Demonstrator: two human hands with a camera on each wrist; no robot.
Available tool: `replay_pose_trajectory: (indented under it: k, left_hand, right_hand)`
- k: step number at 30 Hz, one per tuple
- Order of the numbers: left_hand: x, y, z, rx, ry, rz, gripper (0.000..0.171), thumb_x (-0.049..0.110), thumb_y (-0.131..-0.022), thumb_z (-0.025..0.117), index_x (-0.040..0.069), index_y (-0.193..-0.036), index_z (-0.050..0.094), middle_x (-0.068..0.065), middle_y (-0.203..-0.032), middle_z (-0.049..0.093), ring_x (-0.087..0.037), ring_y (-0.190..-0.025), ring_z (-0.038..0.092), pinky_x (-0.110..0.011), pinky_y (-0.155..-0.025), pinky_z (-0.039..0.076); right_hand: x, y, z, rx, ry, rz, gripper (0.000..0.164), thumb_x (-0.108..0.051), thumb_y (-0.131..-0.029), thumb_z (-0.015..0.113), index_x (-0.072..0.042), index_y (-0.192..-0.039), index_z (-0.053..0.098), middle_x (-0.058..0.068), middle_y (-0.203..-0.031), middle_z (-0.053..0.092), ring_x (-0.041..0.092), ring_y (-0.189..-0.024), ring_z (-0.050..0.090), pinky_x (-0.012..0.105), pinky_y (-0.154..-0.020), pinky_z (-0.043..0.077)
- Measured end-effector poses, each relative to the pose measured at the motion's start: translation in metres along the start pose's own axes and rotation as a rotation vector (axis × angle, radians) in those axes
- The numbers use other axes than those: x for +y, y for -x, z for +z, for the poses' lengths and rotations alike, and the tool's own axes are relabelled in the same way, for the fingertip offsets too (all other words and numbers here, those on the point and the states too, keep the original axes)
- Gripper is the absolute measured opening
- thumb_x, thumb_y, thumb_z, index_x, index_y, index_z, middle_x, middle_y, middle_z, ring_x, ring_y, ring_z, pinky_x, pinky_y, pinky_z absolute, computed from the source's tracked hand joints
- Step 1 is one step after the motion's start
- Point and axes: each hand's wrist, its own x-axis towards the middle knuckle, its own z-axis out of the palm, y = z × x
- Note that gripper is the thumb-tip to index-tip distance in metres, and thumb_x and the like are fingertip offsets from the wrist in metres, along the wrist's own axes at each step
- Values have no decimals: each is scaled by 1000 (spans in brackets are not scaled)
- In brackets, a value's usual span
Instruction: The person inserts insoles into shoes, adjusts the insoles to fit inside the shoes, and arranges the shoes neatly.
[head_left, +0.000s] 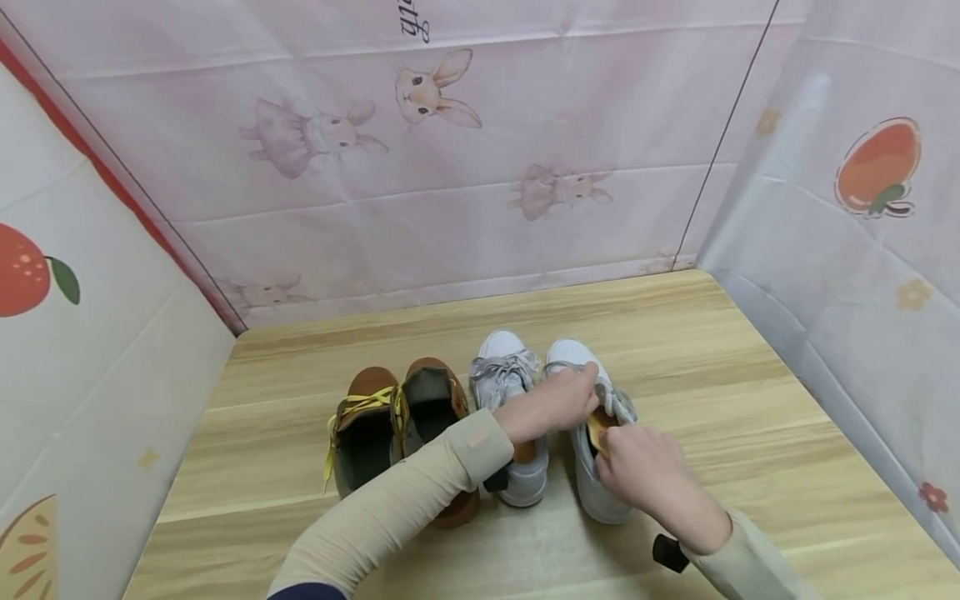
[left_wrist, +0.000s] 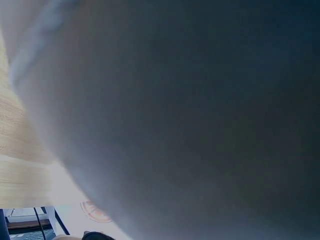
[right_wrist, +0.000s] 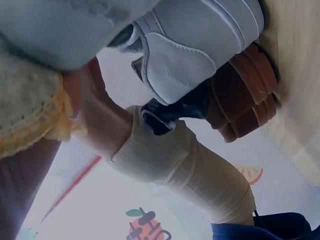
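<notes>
A pair of white sneakers with grey laces stands in the middle of the wooden table. My left hand (head_left: pixel 558 402) reaches across the left sneaker (head_left: pixel 502 367) and grips the right sneaker (head_left: pixel 573 352) near its laces and tongue. At that shoe's opening my right hand (head_left: pixel 648 467) pinches an orange-tan insole (head_left: pixel 597 429), partly inside the shoe. The right wrist view shows the insole (right_wrist: pixel 30 107) close up, with a fuzzy pale underside and frayed yellow edge, beside a sneaker heel (right_wrist: pixel 75 30). A blurred grey surface fills most of the left wrist view.
Left of the sneakers stands a pair of brown shoes (head_left: pixel 372 382) with yellow laces, partly behind my left sleeve (head_left: pixel 405 492). Printed cloth walls (head_left: pixel 450 242) enclose the wooden table (head_left: pixel 712 375) at the back and both sides.
</notes>
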Motion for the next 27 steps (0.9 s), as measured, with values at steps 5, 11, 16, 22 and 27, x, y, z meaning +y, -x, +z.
replay_pose_trajectory:
  k: [5, 11, 16, 22, 27]
  left_hand:
    - [1, 1, -1, -12, 7, 5, 9, 18, -99, 42, 9, -102, 43, -3, -68, 47, -13, -50, 48, -22, -42, 38]
    - [0, 0, -1, -7, 4, 12, 10, 18, -98, 42, 9, -102, 44, -2, -67, 47, -14, -50, 47, -22, -43, 37]
    - [-1, 1, 1, 11, 21, 32, 9, 17, -98, 42, 9, -100, 44, -2, -67, 47, -13, -50, 47, -22, -42, 37]
    - [-1, 2, 0, 25, 39, 56, 9, 17, -99, 41, 8, -99, 44, -2, -68, 47, -13, -51, 48, -21, -43, 38]
    - [-1, 2, 0, 19, 46, 66, 8, 16, -99, 41, 8, -99, 44, -1, -67, 46, -11, -48, 46, -20, -41, 37]
  right_hand:
    - [4, -7, 3, -36, -15, 31, 28, -17, -76, 63, -16, -56, 43, -1, -52, 39, 18, -44, 38, 33, -37, 30]
    - [5, -15, 7, -28, -8, 31, 23, -13, -74, 60, -15, -57, 45, 0, -54, 39, 19, -44, 38, 34, -35, 30]
    - [3, -22, 12, -9, -14, 42, 22, -12, -78, 61, -15, -60, 48, 2, -56, 42, 21, -45, 41, 37, -36, 32]
    - [2, -29, 22, 58, -2, 21, 23, -9, -77, 64, -12, -60, 49, 4, -55, 45, 23, -47, 46, 39, -39, 38]
    - [-1, -21, 19, 68, -8, 28, 22, -14, -78, 64, -12, -61, 50, 5, -54, 47, 25, -47, 47, 40, -39, 37]
